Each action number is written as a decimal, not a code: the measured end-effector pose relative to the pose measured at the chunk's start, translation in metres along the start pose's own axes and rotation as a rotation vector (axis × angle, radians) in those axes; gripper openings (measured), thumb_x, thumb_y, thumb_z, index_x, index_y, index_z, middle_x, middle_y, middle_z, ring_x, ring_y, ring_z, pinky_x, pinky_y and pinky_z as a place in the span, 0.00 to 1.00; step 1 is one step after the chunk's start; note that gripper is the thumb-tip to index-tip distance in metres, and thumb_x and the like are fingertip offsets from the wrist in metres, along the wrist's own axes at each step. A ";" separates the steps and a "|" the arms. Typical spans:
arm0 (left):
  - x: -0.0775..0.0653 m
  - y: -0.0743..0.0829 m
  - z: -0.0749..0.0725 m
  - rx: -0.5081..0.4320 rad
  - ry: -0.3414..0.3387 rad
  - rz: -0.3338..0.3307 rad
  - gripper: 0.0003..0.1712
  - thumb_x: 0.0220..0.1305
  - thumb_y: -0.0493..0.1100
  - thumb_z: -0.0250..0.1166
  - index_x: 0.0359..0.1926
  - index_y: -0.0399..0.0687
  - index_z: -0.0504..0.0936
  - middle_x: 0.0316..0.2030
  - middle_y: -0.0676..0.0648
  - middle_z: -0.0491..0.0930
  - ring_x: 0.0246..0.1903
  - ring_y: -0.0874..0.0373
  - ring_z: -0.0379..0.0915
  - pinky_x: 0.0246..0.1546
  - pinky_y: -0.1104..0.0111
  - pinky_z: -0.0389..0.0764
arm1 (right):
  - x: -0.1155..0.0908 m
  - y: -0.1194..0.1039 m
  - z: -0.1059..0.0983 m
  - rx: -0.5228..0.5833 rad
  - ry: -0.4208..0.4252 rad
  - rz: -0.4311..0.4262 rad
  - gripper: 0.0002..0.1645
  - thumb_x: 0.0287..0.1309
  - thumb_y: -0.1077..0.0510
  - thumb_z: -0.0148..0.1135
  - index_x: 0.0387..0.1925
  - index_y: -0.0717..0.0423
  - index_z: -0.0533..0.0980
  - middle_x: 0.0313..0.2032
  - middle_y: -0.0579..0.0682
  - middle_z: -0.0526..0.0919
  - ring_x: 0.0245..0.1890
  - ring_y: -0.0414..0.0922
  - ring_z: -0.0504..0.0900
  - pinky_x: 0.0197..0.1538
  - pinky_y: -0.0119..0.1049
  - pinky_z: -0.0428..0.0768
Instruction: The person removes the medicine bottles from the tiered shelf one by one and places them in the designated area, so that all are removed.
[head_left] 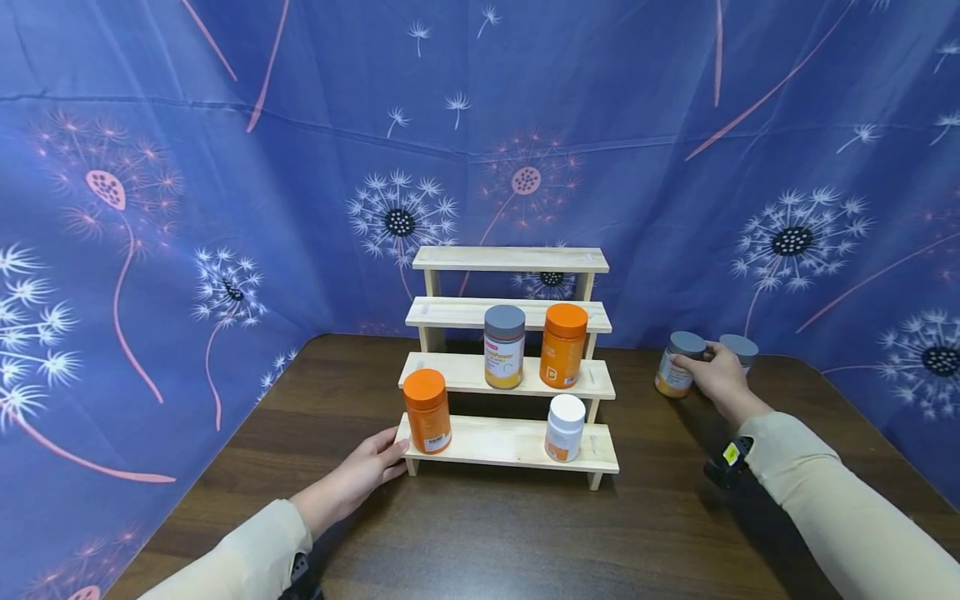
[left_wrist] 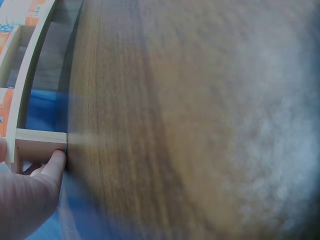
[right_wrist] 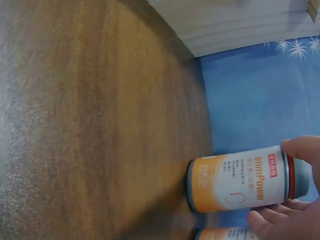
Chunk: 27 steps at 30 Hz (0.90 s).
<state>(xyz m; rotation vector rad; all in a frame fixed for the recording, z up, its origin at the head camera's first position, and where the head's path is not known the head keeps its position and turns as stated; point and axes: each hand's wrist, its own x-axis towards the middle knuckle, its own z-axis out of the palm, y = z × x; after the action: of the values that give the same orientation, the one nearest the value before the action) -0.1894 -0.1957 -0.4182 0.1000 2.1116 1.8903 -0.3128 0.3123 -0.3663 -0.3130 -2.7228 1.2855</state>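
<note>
At the left end of the lowest step of a wooden stepped shelf [head_left: 487,446], my left hand [head_left: 365,471] grips the board and its leg. In the left wrist view a fingertip presses the leg [left_wrist: 40,142]. Far to the right, my right hand [head_left: 716,379] holds a grey-lidded supplement bottle [head_left: 672,373] near its lid, thumb on one side and fingers on the other. This bottle [right_wrist: 237,180] has a white and orange label with a large C. A second grey-lidded bottle [head_left: 741,348] stands just right of it, partly hidden behind the hand.
On the lowest step are an orange bottle [head_left: 427,412] at left and a white bottle [head_left: 564,427] at right. The step above carries a grey-lidded bottle [head_left: 504,348] and another orange bottle [head_left: 563,346]. Blue dandelion-print cloth [head_left: 480,100] hangs behind the dark wooden table [head_left: 480,542].
</note>
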 end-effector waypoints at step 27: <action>0.000 -0.001 0.000 0.003 0.002 -0.003 0.31 0.77 0.42 0.45 0.72 0.28 0.50 0.70 0.27 0.55 0.67 0.42 0.61 0.68 0.51 0.65 | -0.007 -0.035 -0.017 0.167 0.117 -0.113 0.40 0.67 0.47 0.54 0.71 0.65 0.55 0.68 0.65 0.64 0.67 0.60 0.65 0.68 0.53 0.69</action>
<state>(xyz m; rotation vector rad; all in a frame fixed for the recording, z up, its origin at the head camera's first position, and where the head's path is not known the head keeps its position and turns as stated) -0.1897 -0.1960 -0.4195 0.0950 2.1146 1.8868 -0.3075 0.3018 -0.3280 -0.2078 -2.4792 1.4046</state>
